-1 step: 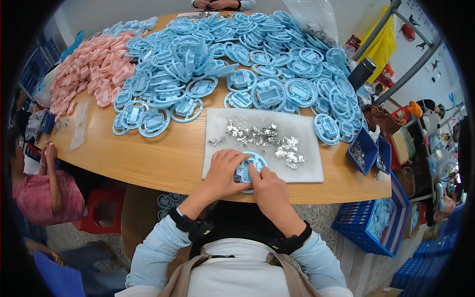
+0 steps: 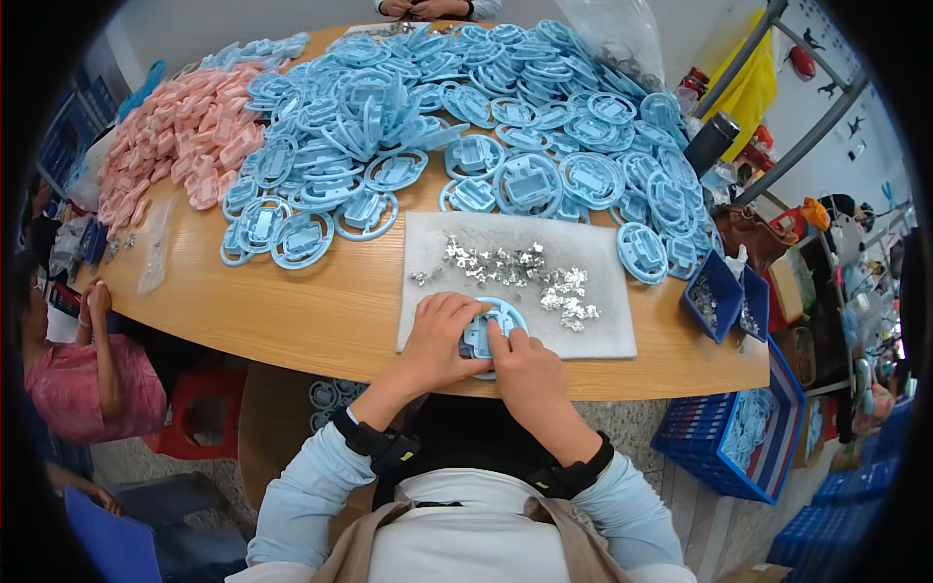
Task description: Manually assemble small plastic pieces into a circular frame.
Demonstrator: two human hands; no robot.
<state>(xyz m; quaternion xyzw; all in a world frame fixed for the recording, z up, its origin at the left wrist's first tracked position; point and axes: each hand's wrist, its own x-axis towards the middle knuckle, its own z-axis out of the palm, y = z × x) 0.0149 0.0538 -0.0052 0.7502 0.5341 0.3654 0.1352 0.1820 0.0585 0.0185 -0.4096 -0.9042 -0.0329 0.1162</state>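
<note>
A round light-blue plastic ring-shaped part (image 2: 507,311) lies on a whitish mat (image 2: 604,338) at the table's near edge. My left hand (image 2: 437,338) is closed around its left side, fingers curled over the rim. From the right, my right hand (image 2: 530,367) presses its thumb and fingers onto the part's raised middle. The fingers hide much of the part, and whether a small metal piece is beneath them cannot be seen. Just beyond, small shiny metal clips (image 2: 496,262) lie in loose heaps on the mat.
Similar blue parts (image 2: 530,185) are piled across the table, with pink parts (image 2: 185,136) at the left. Blue bins (image 2: 714,296) with small metal pieces stand right. A blue crate (image 2: 695,437) sits below. Another person (image 2: 92,379) sits left; a co-worker's hands (image 2: 423,10) show at the far edge.
My right hand has shifted very slightly to the left over the blue part. My left hand and the part stay in place.
</note>
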